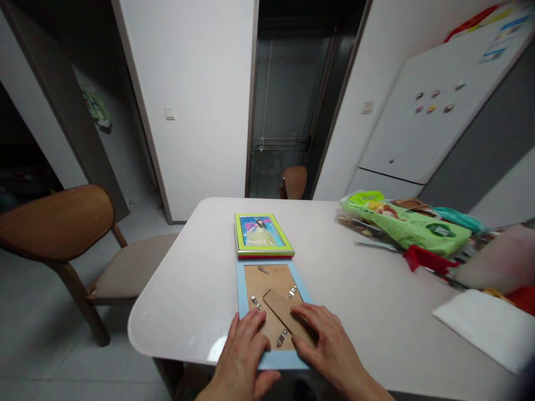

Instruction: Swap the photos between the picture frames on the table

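Observation:
A light-blue picture frame (pixel 243 289) lies face down at the near edge of the white table (pixel 355 289), its brown backing board with metal clips and a fold-out stand showing. My left hand (pixel 242 351) rests flat on the lower left of the backing, fingers stretched out. On the lower right, over the stand, lies my right hand (pixel 330 345), fingers also flat. Just beyond sits a stack of frames, the top one green (pixel 262 233) with a picture of a figure in a dress, a red one under it.
Green snack bags (pixel 409 225) and other packets are piled at the table's right, with a white sheet (pixel 485 326) near the right edge. A wooden chair (pixel 62 228) stands to the left. A fridge with magnets (pixel 434 111) and a dark doorway are behind.

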Available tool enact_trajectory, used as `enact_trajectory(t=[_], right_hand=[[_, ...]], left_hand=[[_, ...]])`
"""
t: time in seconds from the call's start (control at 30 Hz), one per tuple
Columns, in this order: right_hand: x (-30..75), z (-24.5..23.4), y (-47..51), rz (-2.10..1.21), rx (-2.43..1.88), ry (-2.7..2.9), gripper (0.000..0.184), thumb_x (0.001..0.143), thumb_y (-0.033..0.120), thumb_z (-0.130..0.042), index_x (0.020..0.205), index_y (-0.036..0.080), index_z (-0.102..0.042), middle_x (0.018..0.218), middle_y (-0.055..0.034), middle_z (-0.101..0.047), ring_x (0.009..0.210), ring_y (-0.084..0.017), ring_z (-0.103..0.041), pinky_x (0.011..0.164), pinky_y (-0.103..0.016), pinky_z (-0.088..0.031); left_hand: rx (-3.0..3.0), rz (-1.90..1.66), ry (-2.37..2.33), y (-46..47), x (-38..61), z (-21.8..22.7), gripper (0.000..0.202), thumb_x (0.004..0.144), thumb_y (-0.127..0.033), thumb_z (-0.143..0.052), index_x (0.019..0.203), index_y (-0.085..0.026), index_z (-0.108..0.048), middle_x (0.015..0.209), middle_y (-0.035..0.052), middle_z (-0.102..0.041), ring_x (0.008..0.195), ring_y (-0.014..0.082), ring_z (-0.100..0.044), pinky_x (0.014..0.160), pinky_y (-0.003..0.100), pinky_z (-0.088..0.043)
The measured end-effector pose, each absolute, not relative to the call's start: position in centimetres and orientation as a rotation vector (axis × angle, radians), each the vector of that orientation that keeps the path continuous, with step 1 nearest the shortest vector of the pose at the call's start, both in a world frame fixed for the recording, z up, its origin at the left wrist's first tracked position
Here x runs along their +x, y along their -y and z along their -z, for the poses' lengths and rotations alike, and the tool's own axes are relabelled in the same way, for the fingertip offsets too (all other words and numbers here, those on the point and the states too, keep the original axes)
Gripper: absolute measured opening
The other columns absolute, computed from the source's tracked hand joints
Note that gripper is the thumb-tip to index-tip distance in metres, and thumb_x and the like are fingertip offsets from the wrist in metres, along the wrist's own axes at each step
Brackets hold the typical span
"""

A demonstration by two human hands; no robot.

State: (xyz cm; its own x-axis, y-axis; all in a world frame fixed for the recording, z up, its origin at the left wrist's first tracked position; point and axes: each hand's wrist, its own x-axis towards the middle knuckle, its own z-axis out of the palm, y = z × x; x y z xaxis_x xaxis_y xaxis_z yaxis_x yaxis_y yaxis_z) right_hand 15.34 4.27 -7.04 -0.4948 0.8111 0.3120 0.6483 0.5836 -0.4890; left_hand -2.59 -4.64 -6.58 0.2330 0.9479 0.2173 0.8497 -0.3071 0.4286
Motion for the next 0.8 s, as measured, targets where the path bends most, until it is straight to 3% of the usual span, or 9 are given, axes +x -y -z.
enact_trajectory(t=[0.17,0.33,0.47,0.53,0.63,0.8], right_hand=[[16.7,4.6,-3.6,-0.559,-1.126,2.176,0.037,0.059,0.016,-0.052,0.096,0.019,-0.053,0.094,-0.0042,-0.055,0.088,-0.016,-0.050,0.079,-0.030,-0.040],[18.9,3.3,-4.7,-0.650,-1.089,1.880,0.042,0.056,0.019,-0.056,0.097,0.018,-0.054,0.094,-0.0031,-0.055,0.087,-0.015,-0.050,0.081,-0.029,-0.039],[18.7,4.8,-4.8,-1.097,-0.951,1.403,0.046,0.058,0.023,-0.058,0.102,0.020,-0.049,0.094,-0.0014,-0.052,0.076,-0.012,-0.053,0.069,-0.026,-0.044],[18.2,5.5,-4.9,-1.282,-0.836,1.199,0.048,0.057,0.026,-0.061,0.103,0.022,-0.048,0.094,-0.0008,-0.051,0.067,-0.009,-0.053,0.063,-0.024,-0.045],[18.1,6.1,-5.2,-1.359,-0.739,1.026,0.048,0.054,0.024,-0.064,0.100,0.022,-0.049,0.093,0.0002,-0.049,0.064,-0.008,-0.053,0.061,-0.024,-0.045],[19.7,5.4,-5.3,-1.386,-0.702,0.801,0.041,0.060,0.027,-0.063,0.099,0.022,-0.050,0.087,0.0003,-0.054,0.068,-0.010,-0.055,0.067,-0.025,-0.045]], left_hand=[[2.342,-0.808,-1.707,5.0,-3.0,7.8,0.021,0.071,-0.034,-0.054,0.085,-0.020,-0.047,0.127,0.0113,-0.036,0.116,0.0253,-0.032,0.091,0.044,-0.033],[2.507,-0.985,-1.662,3.1,-4.0,9.0,0.037,0.072,-0.044,-0.049,0.102,-0.023,-0.043,0.123,0.0081,-0.040,0.109,0.0281,-0.041,0.090,0.047,-0.033],[2.772,-0.627,-1.261,0.1,-0.7,6.7,0.050,0.070,-0.048,-0.051,0.114,-0.027,-0.039,0.113,0.0041,-0.050,0.103,0.0261,-0.046,0.090,0.044,-0.033],[2.775,-0.388,-1.139,-1.3,1.8,5.3,0.047,0.071,-0.048,-0.050,0.112,-0.026,-0.043,0.114,0.0045,-0.050,0.103,0.0266,-0.045,0.088,0.042,-0.035],[2.722,-0.266,-1.120,-2.9,4.5,4.2,0.042,0.074,-0.049,-0.045,0.105,-0.022,-0.050,0.113,0.0058,-0.052,0.102,0.0271,-0.045,0.086,0.041,-0.036],[2.665,-0.237,-1.284,-2.5,4.5,3.8,0.057,0.069,-0.052,-0.051,0.115,-0.020,-0.040,0.121,0.0072,-0.043,0.109,0.0271,-0.037,0.092,0.041,-0.029]])
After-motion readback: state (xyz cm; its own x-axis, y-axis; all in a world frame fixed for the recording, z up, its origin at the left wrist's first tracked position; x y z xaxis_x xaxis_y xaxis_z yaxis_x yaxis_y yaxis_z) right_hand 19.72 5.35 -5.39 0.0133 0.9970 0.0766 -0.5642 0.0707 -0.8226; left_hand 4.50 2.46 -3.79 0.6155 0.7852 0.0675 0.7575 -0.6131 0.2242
